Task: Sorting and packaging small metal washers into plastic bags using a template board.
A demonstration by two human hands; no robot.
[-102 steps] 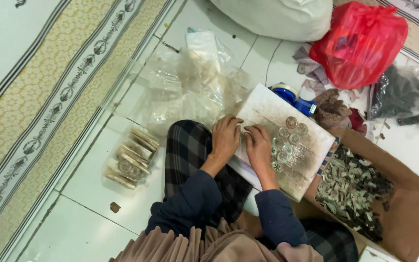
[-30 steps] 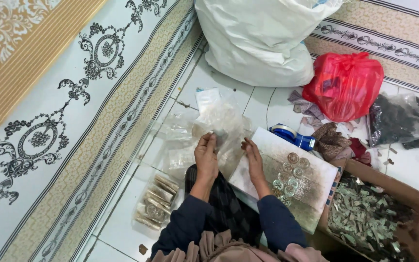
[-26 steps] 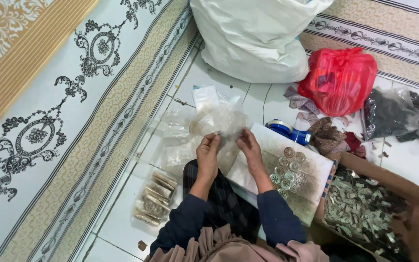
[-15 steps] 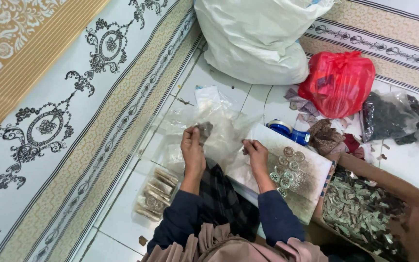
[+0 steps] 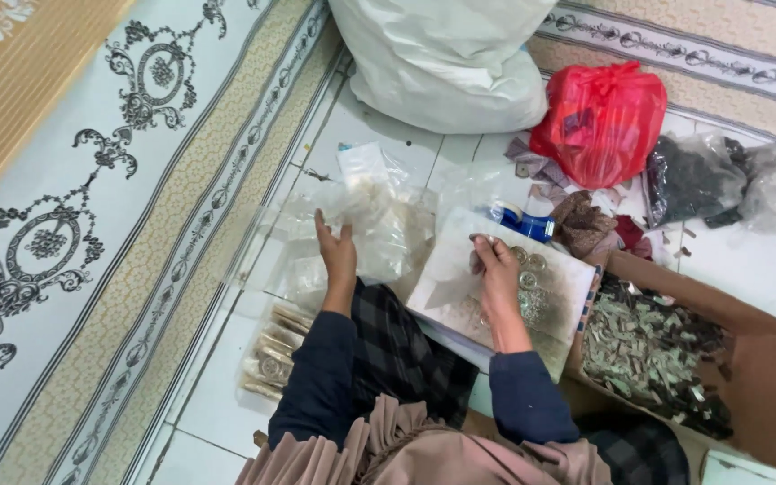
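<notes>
Heap of crumpled clear plastic bags [image 5: 379,224] on the white tiled floor, just ahead of and beside the left hand [image 5: 336,254]; its fingers are loosely spread, touching the plastic, gripping nothing. Right hand [image 5: 496,265] rests on a white flat board [image 5: 460,283]; fingers curled together, whether pinching something cannot be told. Small round clear pieces [image 5: 532,292] just right of those fingers. Further right, brown cardboard box of scraps [image 5: 765,359]. Beyond the fingertips, red plastic bag [image 5: 599,121] and large white sack [image 5: 446,58].
</notes>
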